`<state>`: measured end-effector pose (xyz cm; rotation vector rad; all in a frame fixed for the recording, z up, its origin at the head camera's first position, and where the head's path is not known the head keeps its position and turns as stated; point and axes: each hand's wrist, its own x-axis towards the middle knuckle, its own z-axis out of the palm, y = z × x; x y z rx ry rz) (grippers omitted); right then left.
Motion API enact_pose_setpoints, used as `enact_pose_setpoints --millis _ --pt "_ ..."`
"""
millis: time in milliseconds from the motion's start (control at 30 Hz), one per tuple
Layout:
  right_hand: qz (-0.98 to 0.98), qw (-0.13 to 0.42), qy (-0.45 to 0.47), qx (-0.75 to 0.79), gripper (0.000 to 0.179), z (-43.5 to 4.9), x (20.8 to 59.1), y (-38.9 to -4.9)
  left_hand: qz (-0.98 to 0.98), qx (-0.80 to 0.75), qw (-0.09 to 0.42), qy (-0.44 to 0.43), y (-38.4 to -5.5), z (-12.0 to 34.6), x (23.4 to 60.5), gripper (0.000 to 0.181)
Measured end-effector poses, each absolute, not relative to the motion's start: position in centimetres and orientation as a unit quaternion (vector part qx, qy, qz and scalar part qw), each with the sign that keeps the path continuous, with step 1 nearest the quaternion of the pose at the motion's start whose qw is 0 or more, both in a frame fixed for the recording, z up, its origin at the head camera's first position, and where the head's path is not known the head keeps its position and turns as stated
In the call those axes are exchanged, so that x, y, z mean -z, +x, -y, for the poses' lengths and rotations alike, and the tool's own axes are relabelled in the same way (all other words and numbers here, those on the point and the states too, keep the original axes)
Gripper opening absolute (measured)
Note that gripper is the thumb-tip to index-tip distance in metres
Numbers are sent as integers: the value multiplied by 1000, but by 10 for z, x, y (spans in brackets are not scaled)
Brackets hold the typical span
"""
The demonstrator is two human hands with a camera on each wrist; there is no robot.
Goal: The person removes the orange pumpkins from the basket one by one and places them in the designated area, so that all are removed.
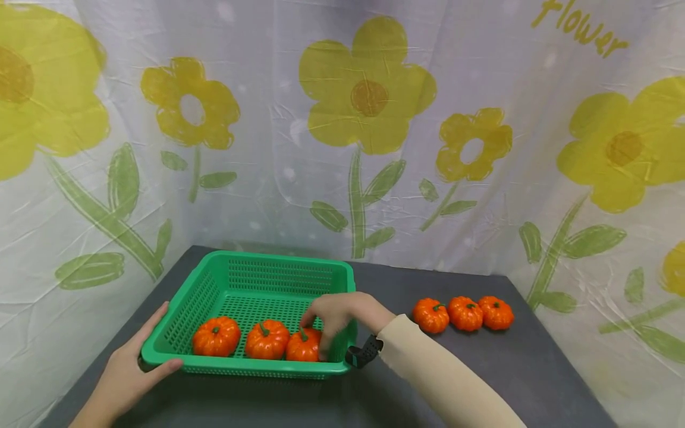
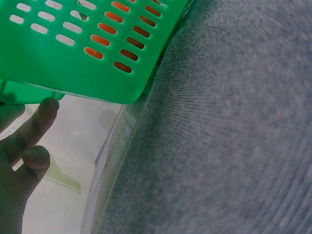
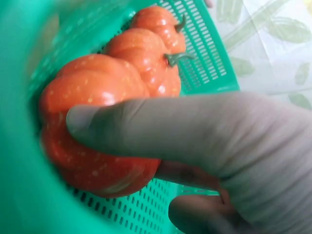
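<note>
A green plastic basket (image 1: pixel 283 367) with slotted walls stands on the dark table, three small orange pumpkins in a row along its near side. My right hand (image 1: pixel 337 315) reaches over the basket's right wall and grips the rightmost pumpkin (image 1: pixel 302 346). In the right wrist view the thumb lies across that pumpkin (image 3: pixel 92 170), with the other fingers partly hidden behind it. The middle pumpkin (image 1: pixel 267 340) is right beside it, and the left pumpkin (image 1: pixel 216 336) sits near the left wall. At the near left corner, my left hand (image 1: pixel 125 371) touches the basket's rim with outstretched fingers and thumb.
Right of the basket, three more pumpkins (image 1: pixel 465 314) stand close together on the grey table (image 1: pixel 455 380). A pale curtain (image 1: pixel 257 202) printed with yellow flowers encloses the table at the back and both sides. A black band (image 1: pixel 365 352) circles the right wrist.
</note>
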<state>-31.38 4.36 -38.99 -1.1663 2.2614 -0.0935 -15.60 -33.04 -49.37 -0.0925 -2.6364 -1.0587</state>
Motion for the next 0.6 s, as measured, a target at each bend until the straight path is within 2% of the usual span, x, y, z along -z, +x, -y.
enact_pose_setpoints --millis 300,600 --pt "-843 297 -444 57 71 -42 388 -316 918 367 145 -32 -157 331 494 107" --pt "-853 248 -449 93 73 -56 379 -313 919 366 144 -29 -157 332 496 108"
